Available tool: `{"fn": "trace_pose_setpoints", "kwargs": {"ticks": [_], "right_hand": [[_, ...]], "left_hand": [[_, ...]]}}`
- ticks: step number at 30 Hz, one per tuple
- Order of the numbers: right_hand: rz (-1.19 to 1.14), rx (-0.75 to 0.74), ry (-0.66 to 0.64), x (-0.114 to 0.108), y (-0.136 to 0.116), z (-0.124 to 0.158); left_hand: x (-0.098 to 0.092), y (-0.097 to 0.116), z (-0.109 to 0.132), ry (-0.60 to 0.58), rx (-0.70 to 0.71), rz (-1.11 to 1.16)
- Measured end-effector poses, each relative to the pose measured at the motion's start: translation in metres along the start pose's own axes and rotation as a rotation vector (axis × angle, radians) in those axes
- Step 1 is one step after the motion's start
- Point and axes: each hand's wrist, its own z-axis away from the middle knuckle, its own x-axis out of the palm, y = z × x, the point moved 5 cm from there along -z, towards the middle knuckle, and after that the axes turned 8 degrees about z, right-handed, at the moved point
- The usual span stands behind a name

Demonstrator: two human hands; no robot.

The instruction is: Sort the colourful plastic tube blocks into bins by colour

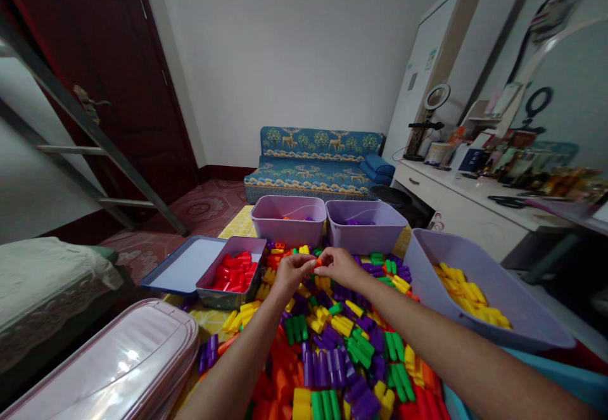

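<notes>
My left hand (293,273) and my right hand (341,267) meet above the middle of a heaped table, fingertips pinched together. Between them is a small orange plastic building piece (319,261), mostly covered by the fingers. Below my hands spreads a pile of ribbed plastic building pieces (327,369) in purple, green, yellow, red and orange. Just past my fingers stand two lilac bins, a left one (287,230) and a right one (365,233), with a few pieces inside.
A box (204,290) of red pieces stands left, beside a blue-rimmed lid (175,265). Yellow pieces lie in a large lilac bin (532,325) at right. Stacked pink lids (109,363) sit front left. A blue sofa (313,166) and a cluttered white dresser (456,195) are beyond.
</notes>
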Motion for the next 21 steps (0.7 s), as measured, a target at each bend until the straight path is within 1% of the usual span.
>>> {"fn": "trace_pose_setpoints", "kwargs": {"ticks": [3,7,9,11,14,16,18,20,21], "right_hand": [[-0.165,0.077,-0.040,0.000,0.005,0.004],[-0.267,0.159,-0.130,0.001,0.004,0.014],[-0.300,0.189,-0.196,0.001,0.002,0.020],[-0.294,0.212,-0.254,0.001,0.000,0.025],[-0.199,0.239,-0.349,0.002,0.001,0.031],[-0.076,0.255,-0.380,0.002,0.007,0.033],[0.093,0.232,-0.348,0.000,0.013,0.033],[0.279,0.170,-0.306,-0.002,0.015,0.034],[0.366,0.133,-0.310,-0.002,0.015,0.034]], "left_hand": [[0.004,0.006,0.002,-0.015,0.037,-0.035],[0.011,0.007,0.004,-0.045,0.076,-0.055],[0.014,0.005,0.006,-0.061,0.063,-0.047],[0.015,0.000,0.008,-0.087,0.011,-0.051],[0.014,-0.004,0.008,-0.140,-0.085,-0.117],[0.007,0.000,0.005,-0.123,-0.099,-0.187],[-0.003,0.010,-0.002,-0.073,-0.078,-0.237],[-0.013,0.026,-0.014,-0.018,-0.050,-0.262],[-0.018,0.035,-0.022,0.016,-0.034,-0.267]]}}
